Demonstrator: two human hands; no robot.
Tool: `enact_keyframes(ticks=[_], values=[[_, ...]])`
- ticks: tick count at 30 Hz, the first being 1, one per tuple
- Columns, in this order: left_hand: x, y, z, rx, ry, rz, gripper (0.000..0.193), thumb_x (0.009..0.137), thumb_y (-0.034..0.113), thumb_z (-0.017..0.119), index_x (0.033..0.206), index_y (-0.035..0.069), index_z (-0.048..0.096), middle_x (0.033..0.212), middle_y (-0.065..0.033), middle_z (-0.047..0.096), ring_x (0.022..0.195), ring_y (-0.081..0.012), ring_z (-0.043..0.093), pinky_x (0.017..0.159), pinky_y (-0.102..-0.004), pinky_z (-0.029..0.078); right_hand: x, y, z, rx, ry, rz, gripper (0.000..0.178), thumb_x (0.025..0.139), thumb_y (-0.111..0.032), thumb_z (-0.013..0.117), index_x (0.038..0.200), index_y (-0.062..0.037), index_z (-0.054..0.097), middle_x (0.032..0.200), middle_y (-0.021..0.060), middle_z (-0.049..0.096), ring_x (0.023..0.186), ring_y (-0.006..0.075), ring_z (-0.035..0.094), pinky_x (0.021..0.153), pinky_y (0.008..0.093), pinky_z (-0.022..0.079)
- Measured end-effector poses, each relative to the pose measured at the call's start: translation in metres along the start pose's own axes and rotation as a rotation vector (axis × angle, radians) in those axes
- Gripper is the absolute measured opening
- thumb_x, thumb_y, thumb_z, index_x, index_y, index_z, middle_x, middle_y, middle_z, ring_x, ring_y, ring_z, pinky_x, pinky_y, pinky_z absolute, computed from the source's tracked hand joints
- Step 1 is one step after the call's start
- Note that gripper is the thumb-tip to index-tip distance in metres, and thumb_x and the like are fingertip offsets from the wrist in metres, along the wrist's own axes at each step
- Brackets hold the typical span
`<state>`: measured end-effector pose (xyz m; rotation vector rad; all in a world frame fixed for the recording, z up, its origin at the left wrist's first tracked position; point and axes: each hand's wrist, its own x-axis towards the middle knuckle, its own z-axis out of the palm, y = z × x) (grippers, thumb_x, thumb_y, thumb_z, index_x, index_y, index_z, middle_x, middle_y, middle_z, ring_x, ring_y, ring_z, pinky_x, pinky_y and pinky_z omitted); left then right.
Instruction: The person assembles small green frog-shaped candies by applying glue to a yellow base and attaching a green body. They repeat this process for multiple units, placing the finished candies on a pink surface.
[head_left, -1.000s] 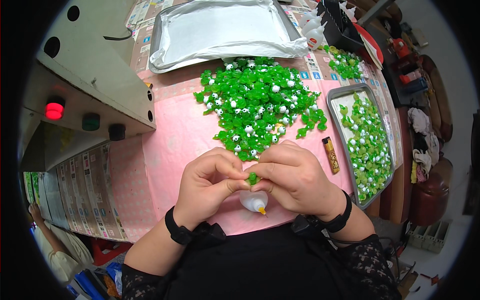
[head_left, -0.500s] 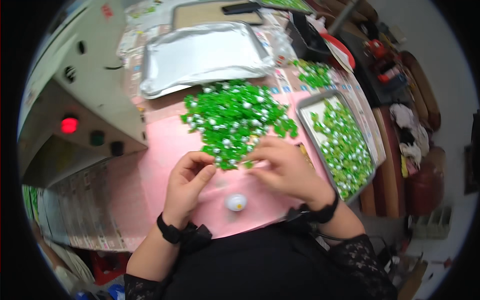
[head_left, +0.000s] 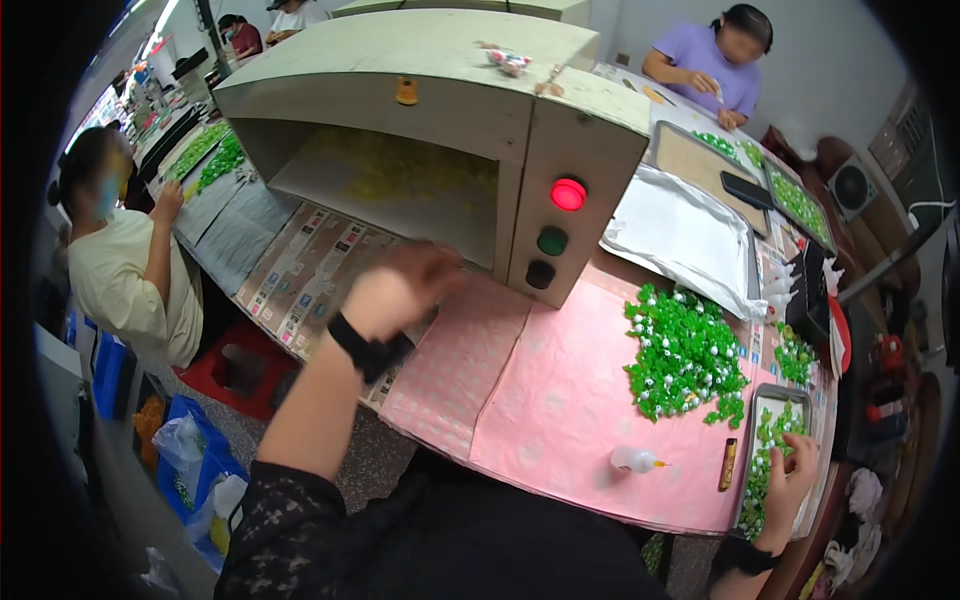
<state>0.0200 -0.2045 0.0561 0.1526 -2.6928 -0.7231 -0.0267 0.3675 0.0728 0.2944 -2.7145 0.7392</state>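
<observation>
My left hand (head_left: 405, 288) is raised in front of the opening of a cream metal machine (head_left: 575, 130). Motion smears its fingers, so I cannot make out whether anything is in them. My right hand (head_left: 793, 478) hovers over a metal tray (head_left: 808, 396) at the lower right, thumb and fingers apart, with nothing visible between them. Small green pieces with silvery-white beads lie in that tray. A larger pile of the same green pieces (head_left: 685, 355) rests on the pink sheet (head_left: 560, 400). Nearer me, a small white squeeze bottle (head_left: 635, 460) lies with its yellow tip pointing right.
A red lamp (head_left: 567, 194) glows on the machine. Behind the pile sits a foil-lined tray (head_left: 680, 230). A short yellow-and-dark stick (head_left: 728, 465) lies beside the right tray. One person (head_left: 135, 265) works at left, another (head_left: 715, 65) at the far right. A red stool (head_left: 240, 370) stands below.
The view has swung left, bringing the machine's opening into sight. My hands have parted from the pile: the left went toward the machine, the right to the tray.
</observation>
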Motion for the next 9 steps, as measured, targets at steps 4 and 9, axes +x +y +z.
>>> enact_keyframes(ticks=[4,9], values=[[0.043,-0.109,-0.037,0.494,0.026,-0.342,0.075,0.086,0.050,0.063,0.138,0.000,0.042,0.126,-0.0307,0.052,0.110,-0.0415,0.058,0.092,-0.0446,0.049,-0.001,-0.035,0.023,0.145,-0.055,-0.074,0.023,0.077,0.001,0.066,0.099,0.0000,0.061,0.099,0.0083,0.053,0.062,0.0120,0.041,0.059,0.0263,0.036],[0.082,-0.131,-0.036,0.610,-0.122,-0.551,0.105,0.078,0.071,0.058,0.148,0.000,0.023,0.135,-0.0316,0.043,0.118,-0.0391,0.055,0.097,-0.0422,0.047,0.003,-0.053,0.034,0.157,-0.126,-0.159,0.021,0.078,0.001,0.066,0.098,0.0005,0.062,0.098,0.0075,0.054,0.061,0.0114,0.042,0.058,0.0255,0.037]])
